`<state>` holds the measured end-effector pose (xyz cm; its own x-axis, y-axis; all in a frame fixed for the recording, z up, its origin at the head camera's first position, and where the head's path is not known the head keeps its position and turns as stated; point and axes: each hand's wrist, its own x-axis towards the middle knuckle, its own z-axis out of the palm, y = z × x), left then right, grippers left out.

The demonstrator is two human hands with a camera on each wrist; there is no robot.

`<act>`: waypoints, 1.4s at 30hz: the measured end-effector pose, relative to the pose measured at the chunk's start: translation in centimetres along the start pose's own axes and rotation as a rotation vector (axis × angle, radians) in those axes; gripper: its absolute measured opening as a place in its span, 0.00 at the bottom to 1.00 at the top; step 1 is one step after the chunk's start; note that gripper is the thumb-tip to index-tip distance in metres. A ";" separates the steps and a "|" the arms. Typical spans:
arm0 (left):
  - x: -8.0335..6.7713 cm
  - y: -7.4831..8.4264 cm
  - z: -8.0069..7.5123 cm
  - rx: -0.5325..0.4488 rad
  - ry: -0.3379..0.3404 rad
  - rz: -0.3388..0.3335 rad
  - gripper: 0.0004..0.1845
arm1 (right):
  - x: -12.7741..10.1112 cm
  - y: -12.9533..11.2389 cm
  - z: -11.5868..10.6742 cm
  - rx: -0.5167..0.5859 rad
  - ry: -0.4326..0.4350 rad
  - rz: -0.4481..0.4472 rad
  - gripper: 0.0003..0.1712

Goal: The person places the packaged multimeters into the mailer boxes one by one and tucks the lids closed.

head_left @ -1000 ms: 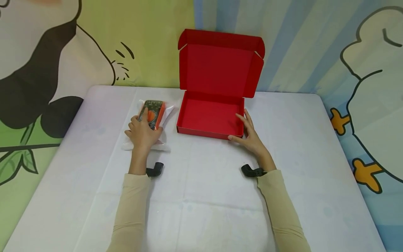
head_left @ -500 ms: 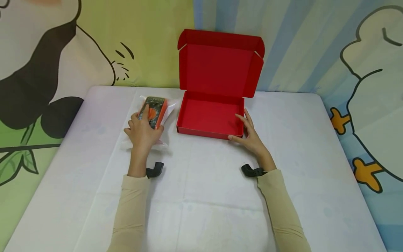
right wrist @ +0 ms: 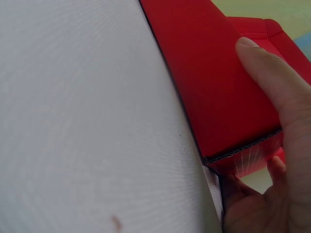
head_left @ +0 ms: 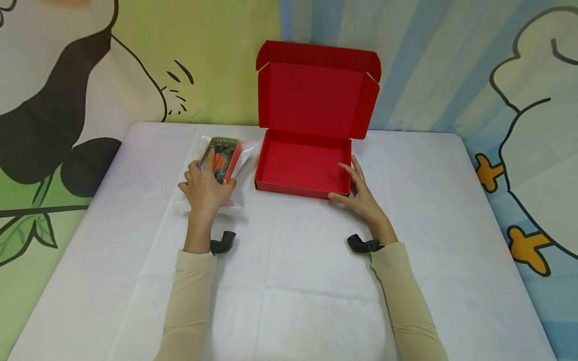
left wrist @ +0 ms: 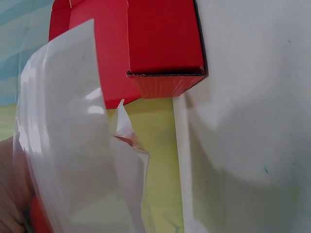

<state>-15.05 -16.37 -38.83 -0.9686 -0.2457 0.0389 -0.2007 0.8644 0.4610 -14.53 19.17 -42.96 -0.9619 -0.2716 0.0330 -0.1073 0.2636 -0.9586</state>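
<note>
My left hand (head_left: 203, 189), spread, grips the bagged meter (head_left: 227, 153), at nine o'clock from the box (head_left: 298, 191). My right hand (head_left: 361, 199), widely stretched, holds its four-o'clock corner; only the wrist views show the corrugated edge (right wrist: 243, 146).

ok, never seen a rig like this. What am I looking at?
No machine here, just bare-handed work. The wide picture is from a camera worn on the head, looking forward and down; the two close-ups are from wrist cameras, probably the black pieces visible at each wrist. A red box stands open on a white table. The left hand has its grip on what looks like a multimeter in a clear bag; the right hand holds the box's near right corner.
</note>
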 end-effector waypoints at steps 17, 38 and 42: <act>-0.4 1.0 0.1 -0.044 -0.058 0.064 0.47 | 0.1 -0.1 -0.1 0.001 0.004 0.005 0.47; -0.8 2.0 0.7 -0.077 -0.101 0.127 0.47 | 0.1 0.3 0.0 0.006 0.000 0.008 0.46; -0.9 2.2 0.9 -0.072 -0.094 0.143 0.46 | 0.1 0.4 -0.1 0.004 -0.003 0.011 0.47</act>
<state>-14.73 -13.89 -38.66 -0.9966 -0.0774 0.0270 -0.0521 0.8529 0.5195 -14.66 19.30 -43.30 -0.9622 -0.2716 0.0212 -0.0953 0.2627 -0.9602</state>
